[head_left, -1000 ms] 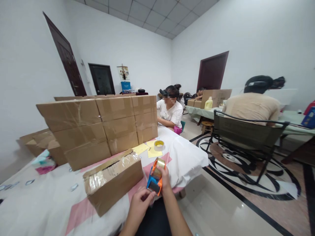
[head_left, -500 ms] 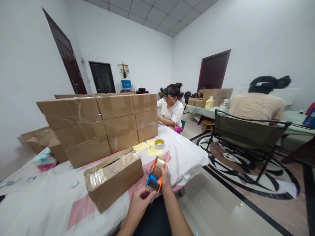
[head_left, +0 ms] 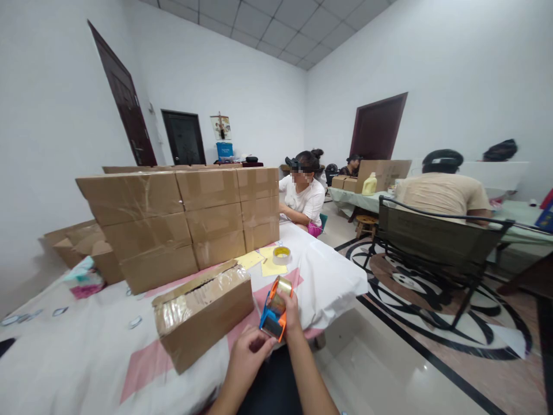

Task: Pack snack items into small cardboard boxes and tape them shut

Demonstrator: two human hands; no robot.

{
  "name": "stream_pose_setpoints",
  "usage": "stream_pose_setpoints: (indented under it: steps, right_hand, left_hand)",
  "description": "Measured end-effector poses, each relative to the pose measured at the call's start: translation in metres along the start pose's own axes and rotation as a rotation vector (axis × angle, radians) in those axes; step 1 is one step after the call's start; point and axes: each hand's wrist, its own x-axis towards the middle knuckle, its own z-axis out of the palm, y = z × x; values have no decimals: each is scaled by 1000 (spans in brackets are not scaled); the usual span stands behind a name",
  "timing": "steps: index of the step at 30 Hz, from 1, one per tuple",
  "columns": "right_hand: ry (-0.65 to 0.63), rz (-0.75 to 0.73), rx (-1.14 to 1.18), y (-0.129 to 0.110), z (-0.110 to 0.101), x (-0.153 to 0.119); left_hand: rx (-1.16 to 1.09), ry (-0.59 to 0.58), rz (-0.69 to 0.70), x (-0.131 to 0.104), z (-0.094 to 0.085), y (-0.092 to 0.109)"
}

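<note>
Packing-tape dispenser in the right hand, beside a cardboard carton.
The carton rests on the cloth-covered tabletop, a dark gap along its taped top — contents hidden; stacked cartons stand behind it. The right hand grasps the blue-and-orange dispenser around its side; the left hand, fingers curled, thumb and forefinger close together, is at the dispenser's lower end — whether it pinches tape is too small to tell. The dispenser is right of the carton, near the tabletop's edge.
</note>
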Motion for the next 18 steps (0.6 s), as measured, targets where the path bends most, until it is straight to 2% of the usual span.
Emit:
stream_pose_setpoints:
  steps: [5, 18]
  right_hand:
    - [18, 38, 48, -2, 1, -3]
    - [58, 39, 70, -11, 9, -9]
  left_hand:
    - [-17, -46, 5, -1, -2, 1]
    - [-51, -62, -25, 0, -2, -4]
